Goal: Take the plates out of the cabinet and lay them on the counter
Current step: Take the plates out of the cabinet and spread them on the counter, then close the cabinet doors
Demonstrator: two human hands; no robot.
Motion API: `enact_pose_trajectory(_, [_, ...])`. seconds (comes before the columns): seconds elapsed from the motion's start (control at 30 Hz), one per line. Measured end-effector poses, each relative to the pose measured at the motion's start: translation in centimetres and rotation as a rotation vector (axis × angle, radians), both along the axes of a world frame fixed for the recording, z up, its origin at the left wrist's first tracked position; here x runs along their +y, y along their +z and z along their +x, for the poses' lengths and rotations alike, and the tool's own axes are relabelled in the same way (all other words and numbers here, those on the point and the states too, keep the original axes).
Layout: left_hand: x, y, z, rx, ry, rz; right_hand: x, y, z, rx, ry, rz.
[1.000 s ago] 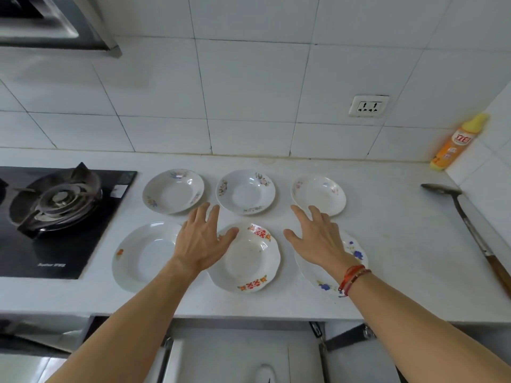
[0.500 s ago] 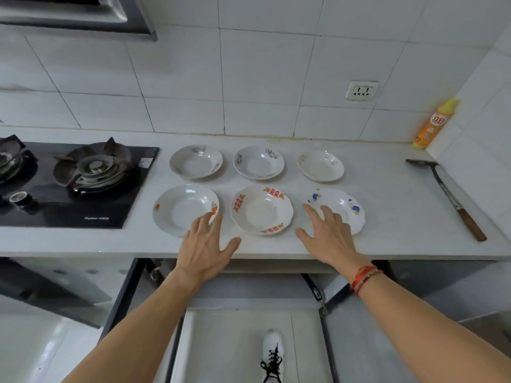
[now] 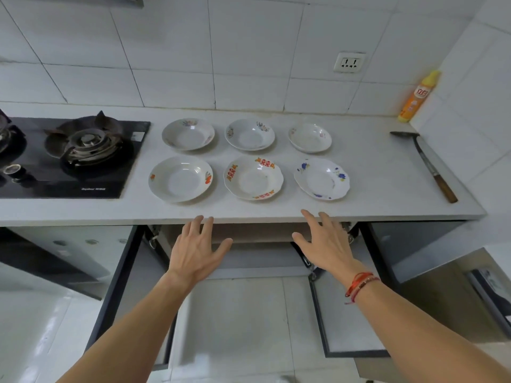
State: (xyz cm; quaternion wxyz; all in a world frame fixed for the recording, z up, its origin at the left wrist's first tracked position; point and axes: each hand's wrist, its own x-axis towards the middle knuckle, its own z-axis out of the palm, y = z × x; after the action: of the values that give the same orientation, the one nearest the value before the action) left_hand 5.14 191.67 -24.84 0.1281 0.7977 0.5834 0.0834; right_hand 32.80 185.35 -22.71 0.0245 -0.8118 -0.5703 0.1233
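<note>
head view: the plates are out on the counter (image 3: 373,197), ahead of and above my fingers. the back row of plates (image 3: 249,134) and the front row of plates (image 3: 253,178) hold three each, every plate upright and apart from its neighbours. both rows run left to right along the counter, between the stove (image 3: 69,156) and the spatula (image 3: 431,167).

my left hand (image 3: 197,246) hangs palm down in front of the open cabinet (image 3: 257,233), with its fingertips up at the counter's front edge, below the gap between the front row's left and middle plates. my right hand (image 3: 325,244) mirrors it under the front row's right plate, with red bracelets (image 3: 360,286) on the wrist. the fingers of both hands are straight and spread wide, holding nothing. i cannot tell whether the tips touch the edge.

the cabinet opening lies just beyond and below my fingertips, between the two hands. the left door (image 3: 132,286) and right door (image 3: 345,313) are swung out to either side of my forearms. the part of the inside i can see is bare and in shadow, and deeper in is hidden. i judge the laying-out done or nearly so. if a plate is left in there, both hands are about equally near it. my forearms reach forward, roughly parallel.
</note>
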Motion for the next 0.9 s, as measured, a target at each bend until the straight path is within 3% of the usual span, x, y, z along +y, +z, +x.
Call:
enact_pose_trajectory(0.2, [-1.6, -1.4, 4.0, -0.02, -0.061, -0.033, -2.6, -1.1, 2.9, 0.048, -0.04, 0.006])
enact_pose_trajectory(0.57, [-6.2, -6.0, 19.3, -0.008, -0.337, -0.198, -13.1, -4.9, 13.6, 0.067, -0.339, -0.16])
enact_pose_trajectory(0.9, [-11.0, -10.6, 29.7, 0.042, -0.5, -0.294, -18.2, -11.1, 18.8, 0.233, -0.513, -0.293])
